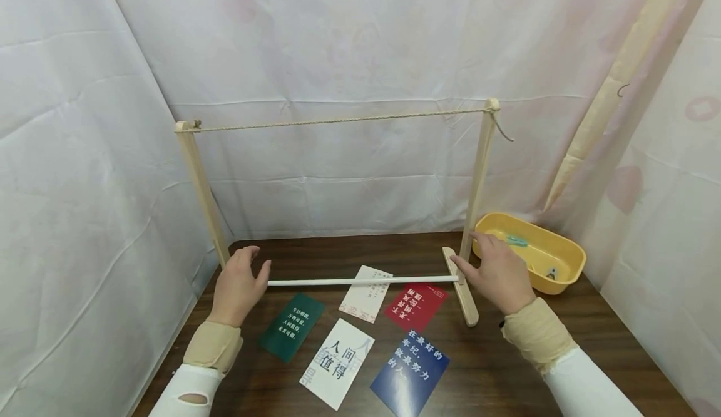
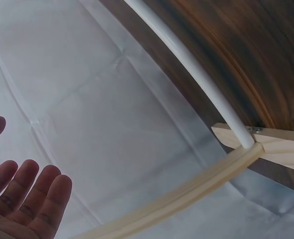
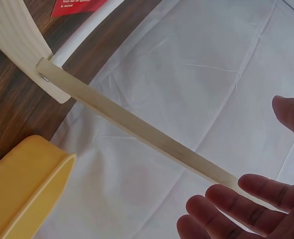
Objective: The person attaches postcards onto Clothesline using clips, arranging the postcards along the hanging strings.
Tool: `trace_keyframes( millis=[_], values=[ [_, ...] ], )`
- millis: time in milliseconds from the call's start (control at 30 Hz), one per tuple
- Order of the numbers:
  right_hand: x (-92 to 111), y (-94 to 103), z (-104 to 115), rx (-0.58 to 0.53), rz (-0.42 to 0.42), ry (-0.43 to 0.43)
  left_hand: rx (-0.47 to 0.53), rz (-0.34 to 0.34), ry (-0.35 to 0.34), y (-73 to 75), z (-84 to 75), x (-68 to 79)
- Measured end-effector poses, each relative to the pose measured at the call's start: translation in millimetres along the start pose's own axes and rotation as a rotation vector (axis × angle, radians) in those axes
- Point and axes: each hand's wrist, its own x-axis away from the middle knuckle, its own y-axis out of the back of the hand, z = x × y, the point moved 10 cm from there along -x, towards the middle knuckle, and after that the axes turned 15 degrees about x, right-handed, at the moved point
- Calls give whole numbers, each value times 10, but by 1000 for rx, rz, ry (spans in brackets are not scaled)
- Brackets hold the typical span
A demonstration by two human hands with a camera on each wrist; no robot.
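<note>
A wooden stand with a left post (image 1: 201, 188) and a right post (image 1: 479, 179) stands on the table. A thin rope (image 1: 338, 121) runs between the post tops, and a white rod (image 1: 315, 282) joins them low down. My left hand (image 1: 236, 287) hovers by the left post, its fingers apart and holding nothing. Near the lower right post is my right hand (image 1: 500, 274), fingers spread and also holding nothing. In front lie a green card (image 1: 293, 327), a white card with large characters (image 1: 338, 364), a blue card (image 1: 410, 376), a red card (image 1: 415, 306) and a cream card (image 1: 365, 295).
A yellow basket (image 1: 576, 260) stands behind my right hand, with a teal clip (image 1: 516, 241) and another small item inside. The stand's right foot (image 1: 465, 301) points toward me. White cloth (image 1: 349, 47) hangs around the dark wooden table (image 1: 507, 367).
</note>
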Motion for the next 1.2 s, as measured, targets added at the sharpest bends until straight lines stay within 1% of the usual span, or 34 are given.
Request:
trace_keyframes(
  millis=[300,567,767,900,1100,1200],
  values=[
    [-31,34,-42,13,-17,-8,-10,-26,25,113,99,-11],
    [-71,35,-103,24,4,-28,-8,-47,47,211,191,-49],
    [-99,41,-125,24,17,-23,-2,-67,49,286,206,-77],
    [-117,64,-138,29,19,-19,-16,-70,50,330,208,-92],
    [-132,71,-162,21,13,-17,-48,-78,26,388,224,-118],
    [-139,55,-183,16,10,-18,-26,-90,31,422,258,-132]
  ],
)
